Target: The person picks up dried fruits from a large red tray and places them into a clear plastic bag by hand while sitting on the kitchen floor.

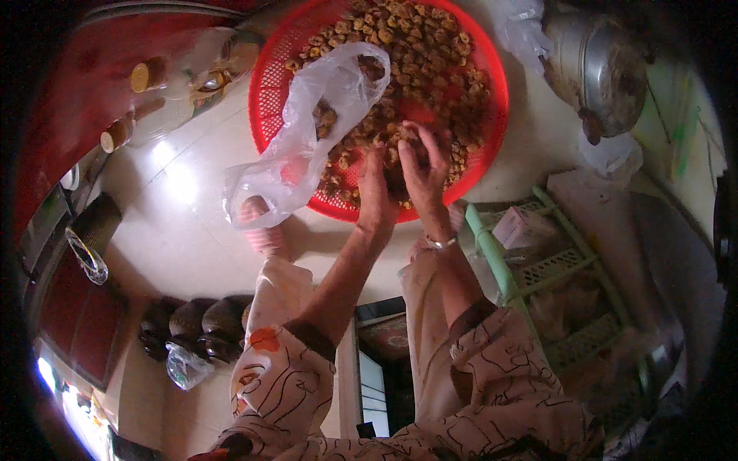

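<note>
A round red plastic basket (500, 109) with perforated sides stands before me, spread with many small brown, wrinkled dried pieces (403, 29). A translucent white plastic bag (305, 115) lies over its left part, and one end hangs past the rim above my foot. My left hand (377, 187) reaches over the near rim, fingertips down among the pieces. Close on its right, my right hand (426, 167) has thumb and fingers bent apart over the pieces, with a bracelet on the wrist. Whether either hand grips a piece cannot be told, as the fingertips blend into the pile.
Left of the basket, large clear plastic containers with yellowish caps (140, 78) stand on the tiled floor. Dark glazed jars (193, 322) are at lower left. To the right are a green plastic rack (490, 248) holding a small box (522, 227), and a metal pot (611, 75) at upper right.
</note>
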Motion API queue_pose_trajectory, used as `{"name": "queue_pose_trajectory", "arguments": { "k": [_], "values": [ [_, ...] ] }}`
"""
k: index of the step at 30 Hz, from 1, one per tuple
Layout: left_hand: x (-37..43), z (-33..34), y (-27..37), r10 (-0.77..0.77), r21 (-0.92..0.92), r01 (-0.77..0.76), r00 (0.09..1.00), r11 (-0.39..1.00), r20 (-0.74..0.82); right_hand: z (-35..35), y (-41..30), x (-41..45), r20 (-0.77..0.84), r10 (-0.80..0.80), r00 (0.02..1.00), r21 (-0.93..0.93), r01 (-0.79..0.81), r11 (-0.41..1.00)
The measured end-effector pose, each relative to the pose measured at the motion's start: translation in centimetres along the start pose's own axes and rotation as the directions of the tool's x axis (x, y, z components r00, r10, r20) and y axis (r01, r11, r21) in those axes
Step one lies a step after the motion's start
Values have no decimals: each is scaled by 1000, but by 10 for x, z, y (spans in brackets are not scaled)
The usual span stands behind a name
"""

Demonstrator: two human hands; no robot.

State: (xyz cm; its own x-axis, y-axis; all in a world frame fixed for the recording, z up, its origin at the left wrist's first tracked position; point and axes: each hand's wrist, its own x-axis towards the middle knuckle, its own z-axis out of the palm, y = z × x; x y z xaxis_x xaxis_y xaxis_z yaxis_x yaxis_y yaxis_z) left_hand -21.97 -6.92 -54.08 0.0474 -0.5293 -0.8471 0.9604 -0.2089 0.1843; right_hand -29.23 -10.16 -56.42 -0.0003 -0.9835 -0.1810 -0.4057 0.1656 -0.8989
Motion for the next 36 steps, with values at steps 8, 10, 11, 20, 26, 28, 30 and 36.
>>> {"name": "queue_pose_trajectory", "arguments": {
  "k": [8, 10, 11, 20, 26, 28, 30, 36],
  "values": [
    [-18, 50, 95, 126, 246, -144, 988, 959, 88, 46, -91, 35, -157, 6, 988, 329, 47, 943],
    [-11, 34, 111, 270, 364, -340, 935, 867, 228, 65, -103, 32, -153, 92, 984, 340, -35, 940],
    [-3, 15, 120, 209, 338, -262, 960, 904, 185, 80, -99, 27, -110, 199, 974, 484, -122, 867],
    [35, -72, 137, -151, 362, 178, 983, 915, -103, 149, -16, -1, 207, 243, 948, 121, -271, 955],
    [39, -116, 155, 186, 456, -288, 949, 842, 256, 188, -61, -22, 92, -116, 989, -285, 138, 948],
    [40, -124, 162, 47, 179, -81, 982, 980, 183, 199, -49, -30, 48, -55, 997, -131, 61, 989],
    [53, -116, 148, -131, -157, 163, 972, 974, 197, 187, -3, -26, 332, -8, 943, -342, 129, 931],
    [28, -107, 148, -49, 27, 46, 986, 999, 156, 142, -8, -10, 487, -306, 818, -385, 516, 765]
  ]
}}
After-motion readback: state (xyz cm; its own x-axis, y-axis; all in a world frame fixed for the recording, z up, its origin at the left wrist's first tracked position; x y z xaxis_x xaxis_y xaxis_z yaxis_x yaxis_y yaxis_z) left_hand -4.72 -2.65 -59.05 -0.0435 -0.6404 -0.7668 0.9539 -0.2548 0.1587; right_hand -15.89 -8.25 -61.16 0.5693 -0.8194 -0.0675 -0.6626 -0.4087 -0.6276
